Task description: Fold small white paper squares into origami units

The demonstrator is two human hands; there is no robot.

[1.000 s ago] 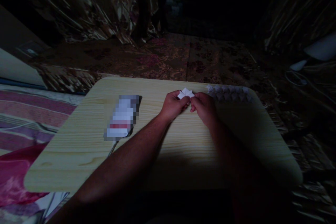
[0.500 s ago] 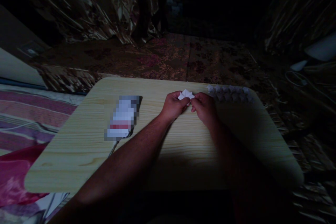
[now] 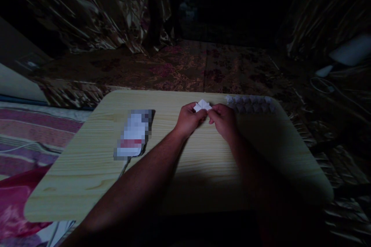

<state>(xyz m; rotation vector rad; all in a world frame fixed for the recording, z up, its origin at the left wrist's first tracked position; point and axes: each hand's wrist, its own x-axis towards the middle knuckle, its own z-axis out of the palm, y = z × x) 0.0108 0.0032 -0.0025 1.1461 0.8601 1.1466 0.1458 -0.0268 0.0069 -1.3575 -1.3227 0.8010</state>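
Observation:
A small piece of folded white paper (image 3: 202, 105) with pointed corners and creases is held up near the far edge of the wooden table (image 3: 162, 102). My left hand (image 3: 189, 119) pinches its left side, thumb lying across the front. At the right side, my right hand (image 3: 222, 119) grips the paper between thumb and bent fingers. The two thumbs nearly meet at its lower edge. Fingers behind the paper are mostly hidden. Just right of my right hand, several small folded white paper pieces (image 3: 251, 99) stand in two rows.
A blurred-out phone-like device (image 3: 133, 131) lies on the table's left, with a white cable (image 3: 125, 168) running from its lower end. Striped bedding (image 3: 34, 131) and pink cloth (image 3: 17, 200) are at left. Patterned fabric (image 3: 179, 65) covers the surface behind. A white lamp-like object (image 3: 352, 51) is at right.
The view has shifted slightly, so the table sits a little lower and further left. Both hands keep their hold on the folded paper, with the right thumb shifted slightly along its lower edge.

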